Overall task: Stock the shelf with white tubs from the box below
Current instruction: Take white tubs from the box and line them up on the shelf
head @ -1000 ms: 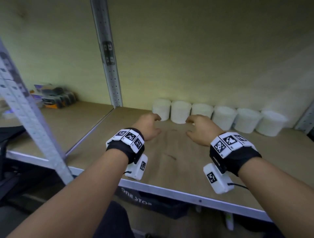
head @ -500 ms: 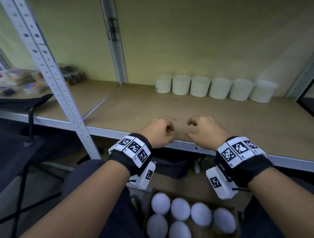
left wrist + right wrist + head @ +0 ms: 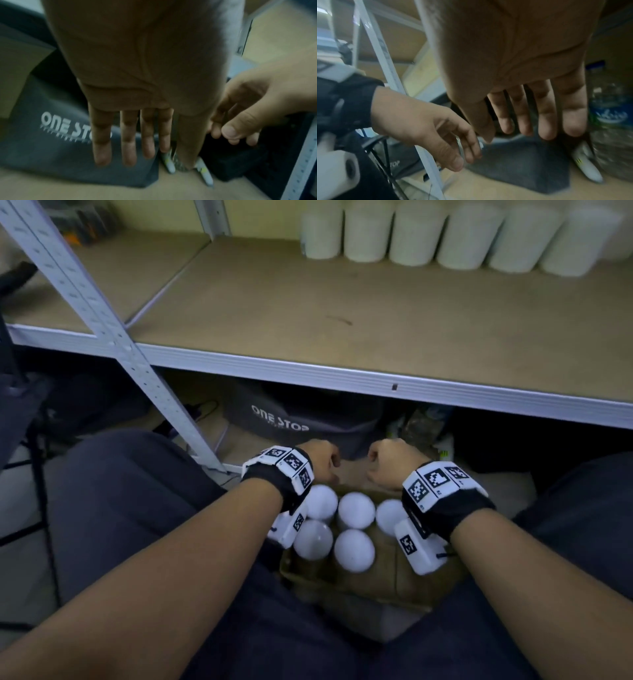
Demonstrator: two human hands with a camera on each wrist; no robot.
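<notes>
Hovering empty, my left hand (image 3: pixel 317 458) and right hand (image 3: pixel 394 462) hang side by side over the far edge of the brown cardboard box (image 3: pixel 394 583), fingers (image 3: pixel 101 146) loosely extended and holding nothing. Five round white plastic tubs (image 3: pixel 354 549) stand lid-up in the box beneath my wrists. I'd judge the best move is drawing both hands back, dropping each over one lid and gripping its sides, then lifting to the wooden shelf (image 3: pixel 342 313) beside the row of white tubs (image 3: pixel 411 234) at the back

A stockroom or storage area is shown: metal racking (image 3: pixel 102 313) with board shelves (image 3: pixel 342 313), white tubs (image 3: pixel 368 232) lined up, a cardboard box (image 3: pixel 394 580) placed below.
</notes>
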